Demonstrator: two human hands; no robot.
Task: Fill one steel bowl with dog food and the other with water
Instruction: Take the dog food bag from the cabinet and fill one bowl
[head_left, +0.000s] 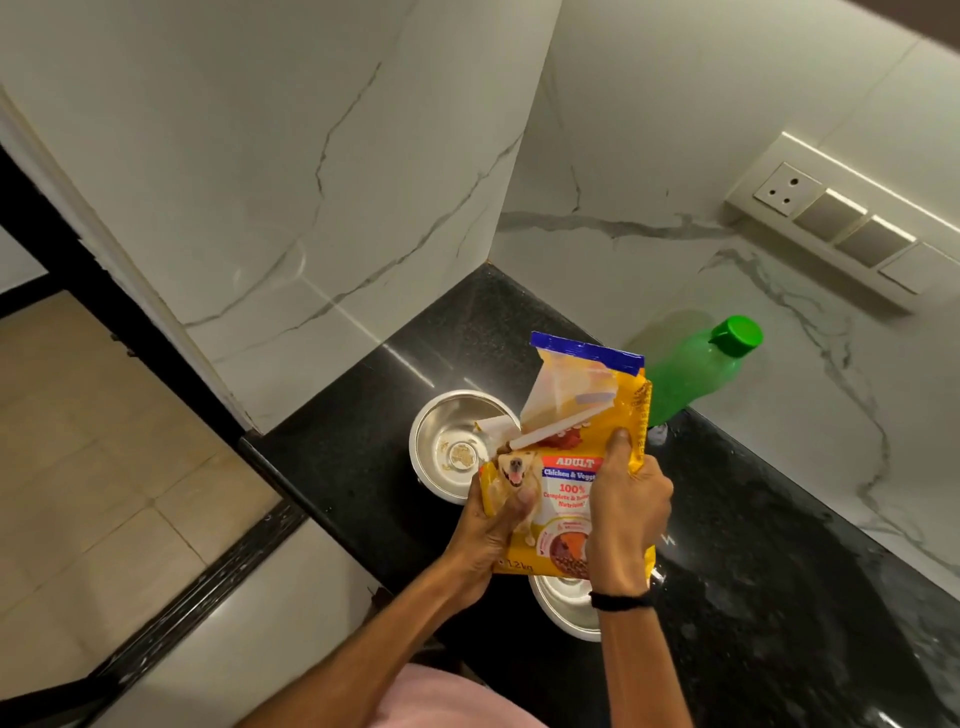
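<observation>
Head view: left hand (493, 540) and right hand (631, 512) each clamp a side of a soft, floppy dog food bag (571, 467), its open top tilted beyond them over 1 steel bowl (447, 421).

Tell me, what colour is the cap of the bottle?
Green, like the bottle itself. The cap shows in the head view, the only one.

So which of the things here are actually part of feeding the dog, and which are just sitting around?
Part of the job:
- dog food bag, held in left hand and right hand
- far steel bowl, a few crumbs inside
- near steel bowl, mostly hidden
- green bottle, capped, probably the water

Just there:
- wall switch panel
- black counter
</observation>
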